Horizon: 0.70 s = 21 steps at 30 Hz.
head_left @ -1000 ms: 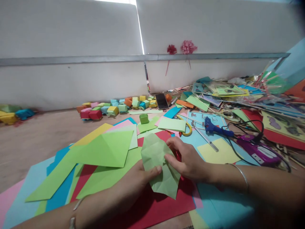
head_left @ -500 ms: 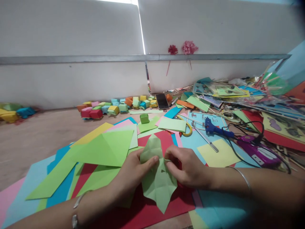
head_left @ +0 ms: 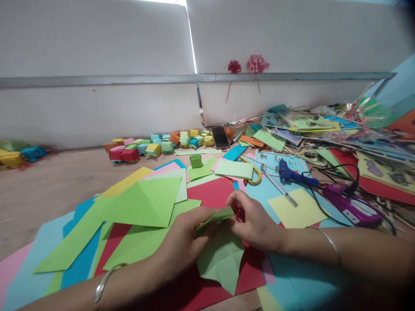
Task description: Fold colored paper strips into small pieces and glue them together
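Observation:
A creased sheet of light green paper point(head_left: 223, 257) is between my two hands, its upper part folded over toward me and its lower point hanging free. My left hand point(head_left: 191, 231) is closed on the folded left side, with part of the thumb behind the flap. At the paper's upper right edge, my right hand point(head_left: 251, 220) pinches it with bent fingers. Under the paper lies a red sheet point(head_left: 210, 192). Brighter green sheets point(head_left: 145, 201) spread out beside my left hand. A small green folded paper box point(head_left: 196, 161) stands beyond my hands.
Yellow-handled scissors point(head_left: 254, 175), a metal cutter point(head_left: 280, 188), a blue glue gun point(head_left: 296, 174) and a purple corded device point(head_left: 352, 206) lie to the right. Several folded paper cubes point(head_left: 167, 144) and a phone point(head_left: 220, 137) sit near the wall. A craft pile point(head_left: 311, 125) fills the far right.
The paper's upper part has been folded down toward me. My left fingers have shifted over the fold, and my right hand has moved slightly up and right, still pinching the edge.

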Motion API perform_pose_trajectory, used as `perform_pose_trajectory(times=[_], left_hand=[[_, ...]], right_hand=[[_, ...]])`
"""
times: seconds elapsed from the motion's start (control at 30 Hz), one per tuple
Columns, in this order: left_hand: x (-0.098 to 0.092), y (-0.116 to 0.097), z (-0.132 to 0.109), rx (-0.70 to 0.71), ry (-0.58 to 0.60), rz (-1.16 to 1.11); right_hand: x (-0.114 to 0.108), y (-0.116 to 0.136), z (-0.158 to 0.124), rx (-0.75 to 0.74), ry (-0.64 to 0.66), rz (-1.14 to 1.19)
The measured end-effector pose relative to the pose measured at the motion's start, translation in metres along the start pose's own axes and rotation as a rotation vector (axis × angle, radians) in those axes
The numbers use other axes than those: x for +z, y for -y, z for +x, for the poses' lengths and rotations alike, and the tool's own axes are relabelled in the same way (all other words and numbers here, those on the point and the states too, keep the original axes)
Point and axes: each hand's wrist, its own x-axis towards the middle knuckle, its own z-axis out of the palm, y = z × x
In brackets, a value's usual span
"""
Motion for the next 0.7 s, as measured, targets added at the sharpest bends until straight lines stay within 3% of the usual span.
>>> perform_pose_trajectory(times=[0.2,0.3,0.43,0.57,0.7], left_hand=[[-0.002,0.006,-0.003,0.107,-0.087,0.257],[-0.001,0.007,-0.005,0.114,-0.112,0.283],[-0.001,0.001,-0.005,-0.004,-0.097,0.105],[0.000,-0.001,-0.005,-0.120,-0.164,-0.048],[0.003,0.004,-0.007,-0.170,-0.120,-0.214]], right_hand=[[0.004,0.001,-0.002,-0.089,0.086,-0.156],[0.006,0.001,-0.004,-0.119,0.090,-0.191],[0.002,0.002,-0.002,-0.118,0.076,-0.178],[-0.006,0.000,0.005,-0.024,-0.026,-0.106],[-0.009,-0.007,0.011,0.004,-0.088,-0.119]])
